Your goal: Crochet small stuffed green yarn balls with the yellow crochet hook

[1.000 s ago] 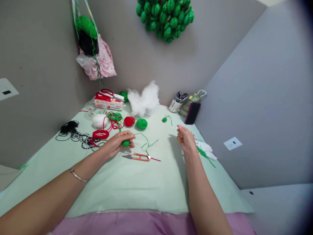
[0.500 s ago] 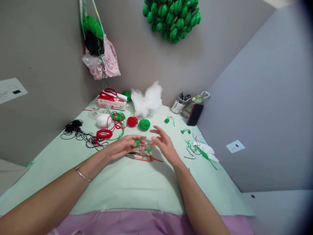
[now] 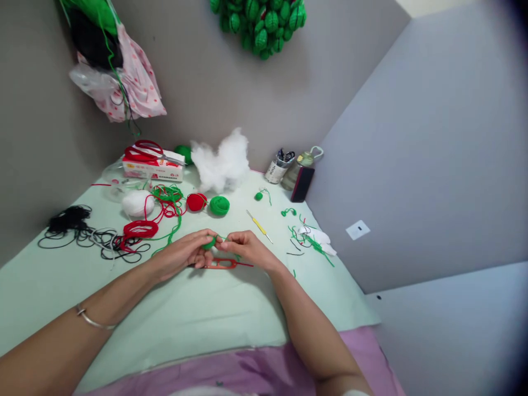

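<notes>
My left hand (image 3: 185, 254) pinches a small green crocheted ball (image 3: 210, 242) just above the pale green tabletop (image 3: 214, 313). My right hand (image 3: 246, 250) meets it from the right, fingers pinched on the green yarn tail at the ball. Red thread snips (image 3: 220, 264) lie on the cloth right under both hands. A yellow-handled crochet hook (image 3: 258, 224) rests on the table a little beyond my right hand.
Behind lie a green yarn ball (image 3: 219, 205), a red one (image 3: 196, 202), a white one (image 3: 137, 203), white stuffing (image 3: 221, 160), red scissors on a box (image 3: 150, 162), tangled black cord (image 3: 78, 228), and a jar, bottle and phone (image 3: 293, 175) by the right wall. Yarn scraps (image 3: 311, 239) sit right.
My right hand swung in from the right side and closed on the yarn at the green ball. The crochet hook now lies on the table. The view shifted right and down.
</notes>
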`<state>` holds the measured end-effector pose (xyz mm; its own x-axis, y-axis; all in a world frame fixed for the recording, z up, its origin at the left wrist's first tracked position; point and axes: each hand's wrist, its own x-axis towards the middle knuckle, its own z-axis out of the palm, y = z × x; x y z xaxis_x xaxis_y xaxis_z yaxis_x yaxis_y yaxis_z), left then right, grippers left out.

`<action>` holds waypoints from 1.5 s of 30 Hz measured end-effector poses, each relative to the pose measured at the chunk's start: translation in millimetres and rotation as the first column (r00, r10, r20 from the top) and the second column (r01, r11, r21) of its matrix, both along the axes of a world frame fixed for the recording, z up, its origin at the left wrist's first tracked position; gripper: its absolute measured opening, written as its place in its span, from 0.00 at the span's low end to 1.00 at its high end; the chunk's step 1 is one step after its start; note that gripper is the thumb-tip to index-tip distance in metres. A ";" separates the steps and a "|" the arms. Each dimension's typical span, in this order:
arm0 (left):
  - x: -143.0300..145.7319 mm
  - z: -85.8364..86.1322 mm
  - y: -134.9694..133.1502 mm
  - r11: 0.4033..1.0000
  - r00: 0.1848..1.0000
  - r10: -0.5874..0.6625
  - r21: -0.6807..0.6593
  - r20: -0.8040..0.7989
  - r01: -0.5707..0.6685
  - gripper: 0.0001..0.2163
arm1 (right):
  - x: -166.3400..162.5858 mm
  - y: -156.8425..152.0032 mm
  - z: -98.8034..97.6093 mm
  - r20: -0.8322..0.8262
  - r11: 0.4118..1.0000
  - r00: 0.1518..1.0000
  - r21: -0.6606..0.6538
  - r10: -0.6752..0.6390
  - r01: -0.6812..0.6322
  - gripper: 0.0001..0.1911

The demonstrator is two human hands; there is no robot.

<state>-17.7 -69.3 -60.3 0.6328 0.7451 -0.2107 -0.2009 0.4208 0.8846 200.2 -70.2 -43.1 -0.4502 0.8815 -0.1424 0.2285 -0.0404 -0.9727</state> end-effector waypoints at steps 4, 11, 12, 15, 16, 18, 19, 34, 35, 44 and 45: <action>0.0 2.8 -2.5 0.999 0.999 0.010 0.035 -0.036 -0.008 0.10 | 1.7 -0.8 3.6 -0.097 0.997 0.993 0.006 -0.070 0.071 0.20; -0.7 -4.1 -0.3 0.999 0.999 0.008 0.046 -0.036 -0.007 0.11 | -2.0 1.6 4.7 -0.268 0.975 0.939 -0.012 -0.217 0.222 0.22; -0.5 -6.1 0.2 0.999 0.999 0.007 0.050 -0.033 -0.005 0.11 | -2.8 1.4 5.2 -0.289 0.974 0.932 -0.009 -0.221 0.228 0.22; 0.2 -9.5 0.6 0.997 1.000 0.018 0.069 -0.026 -0.016 0.11 | -5.4 0.2 6.1 -0.348 0.981 0.919 -0.014 -0.186 0.194 0.22; 0.5 -9.4 0.1 0.997 0.999 0.023 0.074 -0.027 -0.021 0.10 | -6.4 -0.3 6.0 -0.367 0.985 0.915 -0.023 -0.166 0.170 0.22; 1.3 -7.3 -1.8 0.996 0.999 0.030 0.082 -0.033 -0.027 0.11 | -8.6 -1.4 5.0 -0.402 0.991 0.906 -0.046 -0.132 0.124 0.22; 2.0 -5.7 -3.0 0.996 0.999 0.034 0.086 -0.038 -0.031 0.11 | -9.9 -2.0 4.3 -0.419 0.993 0.900 -0.058 -0.120 0.105 0.22; 16.2 -11.7 -7.1 0.980 0.996 0.046 0.197 -0.082 -0.029 0.08 | -19.5 -2.4 -0.9 -0.518 0.989 0.847 -0.144 -0.115 0.046 0.23; 16.5 -10.8 -7.3 0.978 0.995 0.046 0.207 -0.087 -0.027 0.07 | -19.6 -2.4 -0.6 -0.519 0.988 0.847 -0.150 -0.114 0.041 0.23; 20.4 -13.1 -15.8 0.974 0.995 0.047 0.227 -0.084 -0.026 0.13 | -12.0 3.8 -3.7 -0.537 0.968 0.818 -0.234 -0.206 0.090 0.22; 20.5 -14.7 -15.6 0.975 0.996 0.043 0.222 -0.083 -0.023 0.14 | -10.7 5.3 -4.6 -0.539 0.964 0.813 -0.247 -0.219 0.096 0.22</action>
<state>2.7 -84.9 -74.9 0.5936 0.7996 -0.0915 -0.1299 0.2073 0.9696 189.4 -64.9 -47.8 -0.3633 0.9273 -0.0898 -0.3766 -0.2343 -0.8962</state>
